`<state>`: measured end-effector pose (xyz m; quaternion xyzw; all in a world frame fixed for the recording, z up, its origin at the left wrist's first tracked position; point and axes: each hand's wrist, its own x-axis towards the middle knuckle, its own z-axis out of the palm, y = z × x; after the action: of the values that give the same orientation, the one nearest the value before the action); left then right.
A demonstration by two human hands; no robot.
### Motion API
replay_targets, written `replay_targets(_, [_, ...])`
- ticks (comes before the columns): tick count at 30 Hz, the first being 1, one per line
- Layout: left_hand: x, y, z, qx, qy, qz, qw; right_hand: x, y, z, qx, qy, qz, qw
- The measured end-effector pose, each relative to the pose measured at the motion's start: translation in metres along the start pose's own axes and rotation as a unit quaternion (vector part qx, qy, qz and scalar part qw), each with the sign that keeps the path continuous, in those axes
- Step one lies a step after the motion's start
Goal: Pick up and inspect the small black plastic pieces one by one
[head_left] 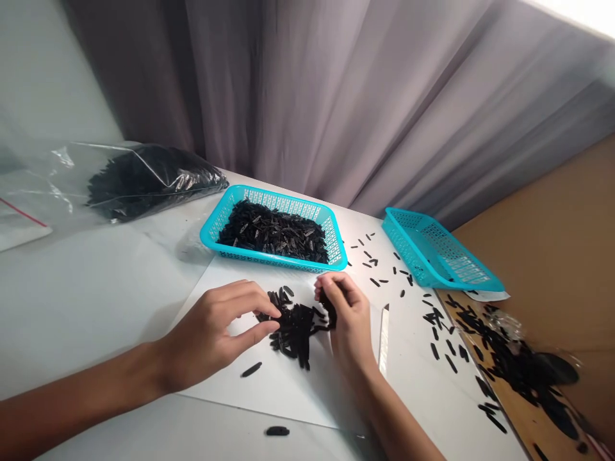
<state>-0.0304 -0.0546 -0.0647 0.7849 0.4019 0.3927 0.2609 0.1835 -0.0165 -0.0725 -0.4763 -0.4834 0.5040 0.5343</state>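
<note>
A small heap of black plastic strips point(295, 326) lies on a white sheet point(269, 384) in front of me. My left hand point(218, 330) rests on the sheet at the heap's left edge, thumb and forefinger pinched together on the strips. My right hand point(346, 317) is at the heap's right edge, fingers curled around a few black strips. Just behind the heap stands a turquoise basket point(216, 224) full of the same black strips.
A second turquoise basket point(432, 253) sits tilted at the right. Loose black strips point(435, 333) are scattered over the white table. A clear bag of black strips point(144, 179) lies at the back left. Brown cardboard point(552, 256) and a grey curtain border the table.
</note>
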Motion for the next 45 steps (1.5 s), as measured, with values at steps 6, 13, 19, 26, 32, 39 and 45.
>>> replay_targets(6, [-0.001, -0.004, 0.002, -0.002, -0.014, -0.010, 1.000, -0.008, -0.012, 0.002, -0.104, -0.190, -0.076, 0.973])
replay_targets(13, [-0.001, -0.006, 0.003, -0.007, -0.006, -0.010, 1.000, 0.013, -0.020, -0.026, -0.077, -0.070, -0.198, 0.975])
replay_targets(19, [-0.002, -0.006, 0.004, -0.012, -0.004, -0.012, 1.000, 0.057, 0.007, -0.066, -0.249, 0.065, -0.186, 0.948])
replay_targets(26, [0.000, -0.008, 0.005, -0.010, -0.014, -0.009, 1.000, 0.074, 0.038, -0.085, -0.502, 0.073, -0.174, 0.844])
replay_targets(32, [0.000, -0.008, 0.007, -0.020, -0.007, -0.001, 1.000, 0.075, 0.038, -0.086, -0.575, 0.053, -0.191, 0.794])
replay_targets(39, [0.001, -0.008, 0.008, -0.014, -0.027, -0.033, 0.999, 0.075, 0.039, -0.079, -0.600, 0.027, -0.222, 0.768])
replay_targets(45, [0.002, -0.007, 0.007, -0.004, -0.033, -0.037, 0.999, 0.073, 0.038, -0.081, -0.561, 0.043, -0.230, 0.794])
